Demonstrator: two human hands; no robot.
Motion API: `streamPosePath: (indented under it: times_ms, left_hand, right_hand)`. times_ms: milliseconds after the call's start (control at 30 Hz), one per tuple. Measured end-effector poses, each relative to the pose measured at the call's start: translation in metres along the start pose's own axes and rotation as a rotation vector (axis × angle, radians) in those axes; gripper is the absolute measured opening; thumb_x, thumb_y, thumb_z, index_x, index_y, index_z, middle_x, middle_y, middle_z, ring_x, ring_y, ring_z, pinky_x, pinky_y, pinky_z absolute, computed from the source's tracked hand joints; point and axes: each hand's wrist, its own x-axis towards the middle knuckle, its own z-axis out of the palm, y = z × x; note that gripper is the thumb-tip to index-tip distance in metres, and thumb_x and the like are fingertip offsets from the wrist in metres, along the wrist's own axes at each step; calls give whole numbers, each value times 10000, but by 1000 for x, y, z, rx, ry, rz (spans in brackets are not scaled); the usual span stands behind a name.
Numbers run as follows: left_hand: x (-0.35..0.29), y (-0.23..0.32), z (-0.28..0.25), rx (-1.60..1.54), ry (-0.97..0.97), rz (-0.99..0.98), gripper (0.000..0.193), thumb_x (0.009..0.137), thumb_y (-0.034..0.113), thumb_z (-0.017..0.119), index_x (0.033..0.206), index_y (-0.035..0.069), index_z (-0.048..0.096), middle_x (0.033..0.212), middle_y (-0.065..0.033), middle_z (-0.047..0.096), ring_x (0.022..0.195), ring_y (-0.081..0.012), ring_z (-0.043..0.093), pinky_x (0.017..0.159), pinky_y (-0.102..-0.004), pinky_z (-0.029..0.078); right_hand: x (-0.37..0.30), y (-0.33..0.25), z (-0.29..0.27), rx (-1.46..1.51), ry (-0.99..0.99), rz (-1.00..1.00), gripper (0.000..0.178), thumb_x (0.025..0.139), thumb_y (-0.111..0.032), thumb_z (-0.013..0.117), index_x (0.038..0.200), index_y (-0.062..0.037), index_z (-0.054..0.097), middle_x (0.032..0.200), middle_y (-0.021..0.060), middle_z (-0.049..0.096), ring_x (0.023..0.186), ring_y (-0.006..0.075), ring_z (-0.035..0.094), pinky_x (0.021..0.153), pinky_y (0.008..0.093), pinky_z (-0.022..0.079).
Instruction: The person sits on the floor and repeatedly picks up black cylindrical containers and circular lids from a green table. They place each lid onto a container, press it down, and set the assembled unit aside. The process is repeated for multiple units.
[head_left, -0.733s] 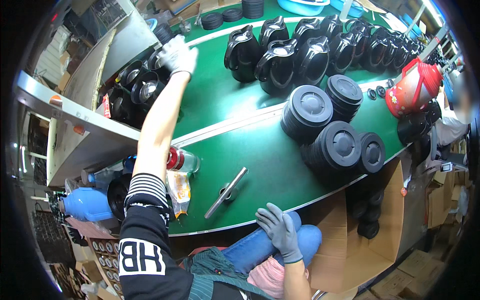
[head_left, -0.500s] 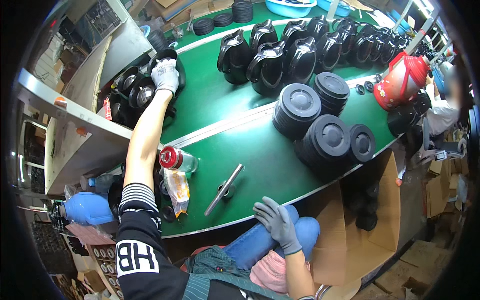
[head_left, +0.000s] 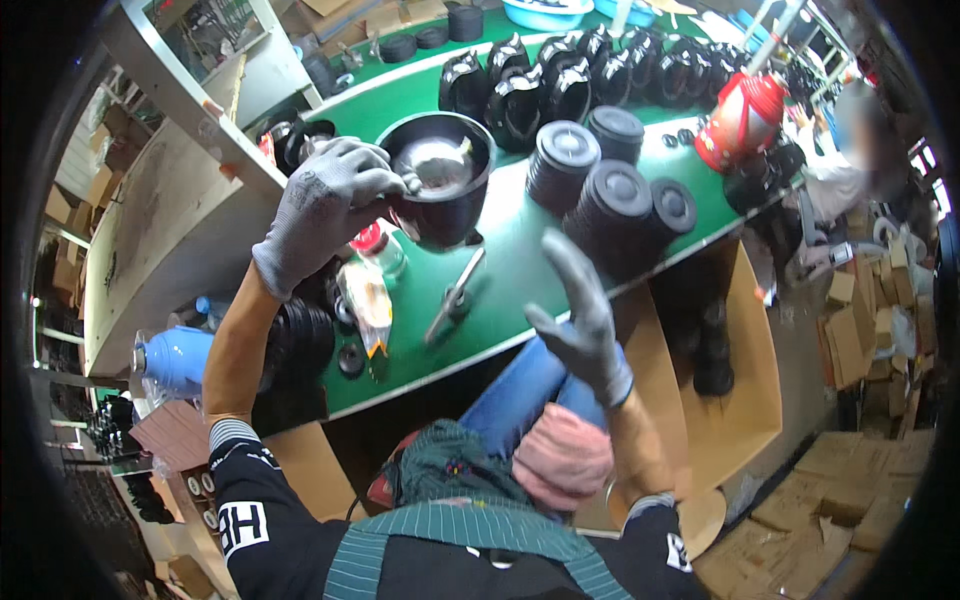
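Note:
My left hand, in a grey glove, pinches the rim of a glossy black open-topped pot. The pot hangs above the green table, its mouth tilted toward me. What the underside of the pot looks like is hidden. My right hand, also gloved, is raised over the front table edge with thumb and fingers apart, holding nothing. Below the pot lie a metal rod and a clear jar with a red lid, partly covered by the left hand and pot.
Stacks of black round lids stand right of the pot. Several black jugs line the far side, with a red flask farther right. An open cardboard box sits below the table's edge. A person works at far right.
My left hand has come back from the far-left cluster of black pots, bringing one pot over the table. My right hand has risen from my lap, fingers spreading.

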Motion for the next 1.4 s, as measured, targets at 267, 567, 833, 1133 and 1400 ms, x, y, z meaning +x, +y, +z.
streamPosePath:
  times_ms: [267,567,833,1133,1400]
  left_hand:
    - [-39,98,5,-451,-236,205,262,856,155,849,1104,158,766,1098,-21,746,1195,-285,696,1132,-535,501]
    - [-187,176,131,-326,153,12,823,851,264,848,1554,47,479,1552,-222,555,1454,-393,540,1233,-638,364]
    - [-132,172,164,-702,365,-602,437,904,132,787,1300,-39,718,1165,-170,780,1076,-282,756,999,-400,578]
    - [-211,140,243,-1676,193,-1014,449,991,153,719,1390,-32,628,1284,-128,716,1160,-225,689,1071,-378,531]
    - [-255,144,280,-1977,11,-1058,513,1040,225,657,1493,18,530,1426,-122,618,1288,-250,604,1151,-413,459]
  right_hand:
    - [-23,-64,-39,-22,-368,-170,504,717,-173,949,1104,-106,633,1448,150,641,1389,399,579,1129,495,494]
    - [-109,-88,-42,83,66,490,510,786,-34,946,1241,32,726,1358,119,736,1146,133,692,916,309,581]
    - [-85,-66,-43,-135,-43,630,519,915,-435,839,1232,-30,769,988,178,762,930,228,732,834,356,566]
    - [48,126,-67,-965,101,96,912,895,-639,764,1543,-41,531,1545,245,552,1460,401,486,1218,615,294]
    - [84,176,-70,-917,50,218,1021,749,-634,872,1572,-124,547,1460,260,590,1330,442,568,1181,614,302]
